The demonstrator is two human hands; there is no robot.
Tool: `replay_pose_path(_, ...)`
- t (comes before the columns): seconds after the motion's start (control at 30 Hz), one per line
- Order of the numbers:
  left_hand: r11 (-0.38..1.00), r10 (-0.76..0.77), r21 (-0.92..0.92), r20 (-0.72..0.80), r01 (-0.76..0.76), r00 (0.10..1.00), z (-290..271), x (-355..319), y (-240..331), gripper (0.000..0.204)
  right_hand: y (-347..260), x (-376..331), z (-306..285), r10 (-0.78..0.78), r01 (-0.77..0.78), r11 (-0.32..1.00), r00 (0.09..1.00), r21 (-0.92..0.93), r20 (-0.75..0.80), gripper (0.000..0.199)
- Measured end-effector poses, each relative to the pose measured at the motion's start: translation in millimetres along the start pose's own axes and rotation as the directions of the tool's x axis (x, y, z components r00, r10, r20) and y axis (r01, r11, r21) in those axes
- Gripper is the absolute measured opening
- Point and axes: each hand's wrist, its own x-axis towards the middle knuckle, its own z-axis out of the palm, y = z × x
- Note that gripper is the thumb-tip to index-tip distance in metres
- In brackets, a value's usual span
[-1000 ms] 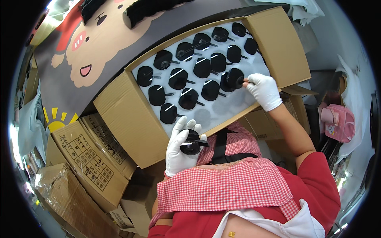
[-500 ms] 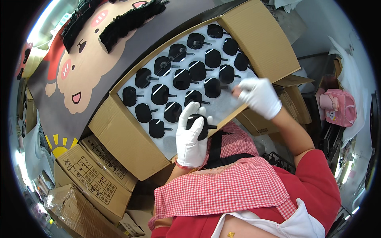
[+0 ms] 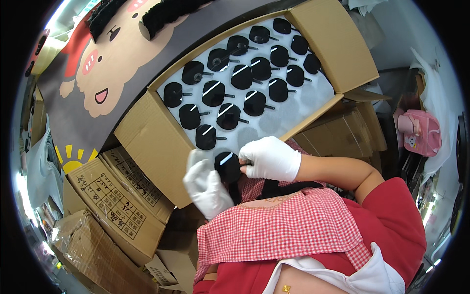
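Observation:
A shiny round black lens (image 3: 227,168) is in front of me, over the near edge of the box. My right hand (image 3: 272,159), in a white glove with some fingertips bare, pinches it at its right side; the lens's short stem is hidden by the fingers. To the left of the lens, my left hand (image 3: 205,185) in a white glove has its fingers apart, thumb near the lens's edge. Beyond both hands, rows of similar black lenses (image 3: 213,93) with short stems lie on a whitish translucent sheet (image 3: 293,110) in a cardboard box.
The cardboard box's left flap (image 3: 152,147) and right flap (image 3: 338,44) are spread outward. Lettered cartons (image 3: 115,196) are stacked at lower left. A grey cartoon-printed surface (image 3: 147,68) borders the box's far side. A pink bag (image 3: 422,132) stands at right.
The right hand has come from over the box to the lens and pinches its side. The left hand has shifted left and down, letting go of it. The view has shifted slightly.

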Motion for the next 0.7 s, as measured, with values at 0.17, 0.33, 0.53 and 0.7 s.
replay_pose_path(0.17,0.981,0.143,0.127,0.006,-0.143,0.990,-35,22,14,0.023,32,-15,-12,-0.021,-0.050,0.934,0.980,-0.353,-0.195,0.015)
replay_pose_path(0.33,0.931,0.108,0.343,0.069,-0.125,0.992,-23,24,15,0.032,72,-48,-65,0.125,-0.258,0.858,0.943,-0.444,-0.308,0.015)
replay_pose_path(0.53,0.753,0.137,0.492,0.532,-0.436,0.836,15,25,-8,0.033,110,-73,-99,0.187,-0.415,0.801,0.858,-0.432,-0.478,0.012)
replay_pose_path(0.7,0.684,0.130,0.431,0.722,-0.589,0.679,68,24,-23,0.043,144,-90,-121,0.170,-0.521,0.670,0.801,-0.529,-0.574,0.016)
